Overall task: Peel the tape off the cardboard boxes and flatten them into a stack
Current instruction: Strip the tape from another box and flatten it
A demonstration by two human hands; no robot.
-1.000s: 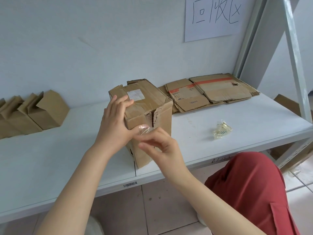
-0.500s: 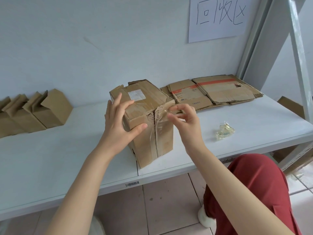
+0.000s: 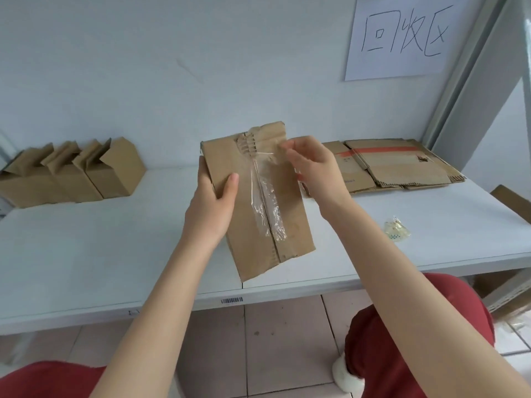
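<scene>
A brown cardboard box (image 3: 290, 222) is tilted up off the white shelf (image 3: 86, 254), its taped face turned toward me. My left hand (image 3: 211, 205) grips its left edge, thumb on the front. My right hand (image 3: 311, 168) pinches the upper end of a strip of clear tape (image 3: 265, 205), which has lifted away from the box's centre seam near the top. The lower part of the tape still lies crinkled along the seam. A stack of flattened boxes (image 3: 396, 165) lies at the back right of the shelf.
Several upright open boxes (image 3: 71, 173) stand at the back left against the wall. A wad of peeled tape (image 3: 398, 229) lies on the shelf to the right. A paper sign (image 3: 402, 35) hangs on the wall. A metal shelf post (image 3: 471, 70) rises at the right.
The box has been lifted and tipped up from standing on the shelf. My right hand has drawn the tape's end upward along the seam, away from the cardboard.
</scene>
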